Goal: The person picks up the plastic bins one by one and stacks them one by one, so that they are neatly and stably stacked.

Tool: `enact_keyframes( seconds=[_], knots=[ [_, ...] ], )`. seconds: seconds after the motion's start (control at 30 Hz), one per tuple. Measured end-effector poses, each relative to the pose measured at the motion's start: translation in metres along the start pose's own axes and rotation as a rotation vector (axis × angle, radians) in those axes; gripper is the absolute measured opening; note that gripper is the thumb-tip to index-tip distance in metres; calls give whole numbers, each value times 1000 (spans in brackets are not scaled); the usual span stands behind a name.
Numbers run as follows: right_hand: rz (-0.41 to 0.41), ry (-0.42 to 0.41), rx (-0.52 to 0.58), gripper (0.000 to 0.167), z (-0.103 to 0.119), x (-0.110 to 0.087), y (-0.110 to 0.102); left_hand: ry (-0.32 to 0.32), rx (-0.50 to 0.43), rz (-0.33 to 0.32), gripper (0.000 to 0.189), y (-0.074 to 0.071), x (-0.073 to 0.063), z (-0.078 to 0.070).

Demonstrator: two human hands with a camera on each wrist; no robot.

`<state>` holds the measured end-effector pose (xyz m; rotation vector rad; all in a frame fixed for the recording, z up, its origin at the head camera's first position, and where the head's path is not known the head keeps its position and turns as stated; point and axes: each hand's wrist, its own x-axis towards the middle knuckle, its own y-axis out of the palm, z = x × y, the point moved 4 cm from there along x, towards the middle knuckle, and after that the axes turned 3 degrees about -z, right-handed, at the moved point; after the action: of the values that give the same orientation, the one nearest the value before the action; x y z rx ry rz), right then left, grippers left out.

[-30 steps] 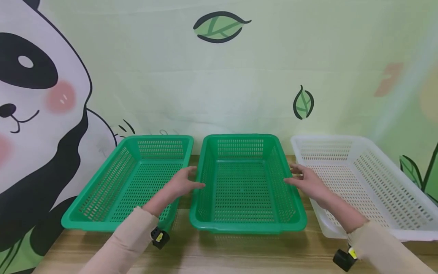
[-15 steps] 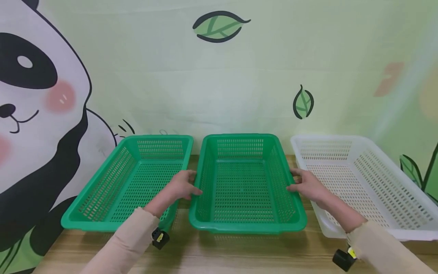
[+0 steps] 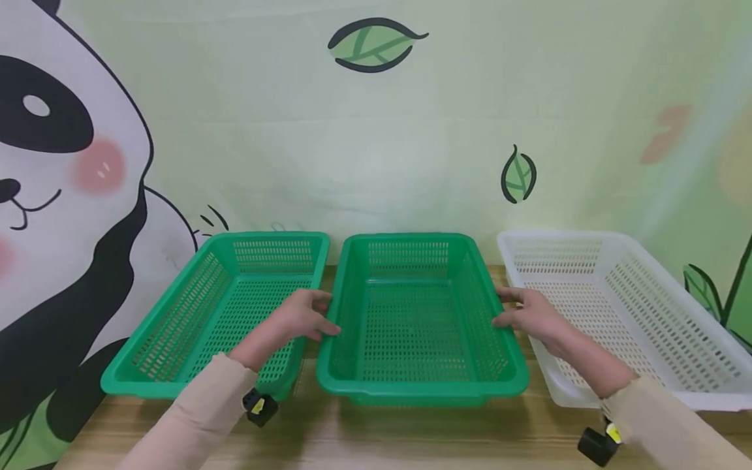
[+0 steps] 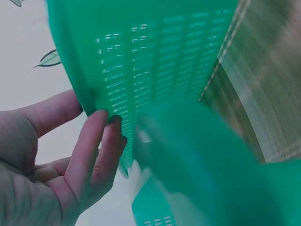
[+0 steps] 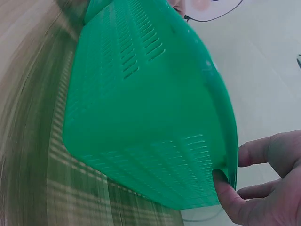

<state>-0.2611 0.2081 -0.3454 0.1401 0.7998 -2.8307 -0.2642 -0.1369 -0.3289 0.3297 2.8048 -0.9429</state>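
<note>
A green perforated plastic basket (image 3: 423, 390) stands in the middle of the head view, with nothing inside it. My left hand (image 3: 298, 315) grips its left rim, thumb over the edge and fingers against the outer side. On the opposite rim, my right hand (image 3: 533, 318) holds on in a similar way. Seen from the left wrist, curled fingers (image 4: 87, 155) pinch the rim of the basket wall (image 4: 141, 61). In the right wrist view, thumb and fingers close on the rim near one end of the basket (image 5: 155, 108), whose underside appears off the tabletop.
A second green basket (image 3: 154, 390) stands close on the left, partly behind my left forearm. To the right is a white basket (image 3: 699, 399), partly covered by my right arm. The wooden table (image 3: 376, 437) meets a printed panda backdrop (image 3: 411, 150).
My hands have settled onto the middle basket's rims from just beside them. The basket now looks slightly raised and nearer, while the outer two baskets stay put.
</note>
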Motion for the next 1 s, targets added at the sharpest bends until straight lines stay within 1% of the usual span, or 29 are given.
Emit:
enact_keyframes(
  seconds=[0.1, 0.4, 0.57, 0.87, 1.0],
  knots=[
    [0, 6, 10, 69, 3, -2, -1, -4, -26, 19, 67, -4, -2, 1],
    [-21, 10, 74, 65, 14, -7, -2, -14, -107, 21, 67, -17, -7, 1],
    [-24, 11, 95, 65, 19, -9, -1, -5, -117, 22, 68, -26, -12, -2],
    [-24, -27, 146, 66, 36, -19, -3, 29, -126, 19, 68, -44, -22, -7],
    [-30, -41, 168, 67, 41, -22, 0, 35, -137, 35, 69, -53, -25, -8]
  ],
)
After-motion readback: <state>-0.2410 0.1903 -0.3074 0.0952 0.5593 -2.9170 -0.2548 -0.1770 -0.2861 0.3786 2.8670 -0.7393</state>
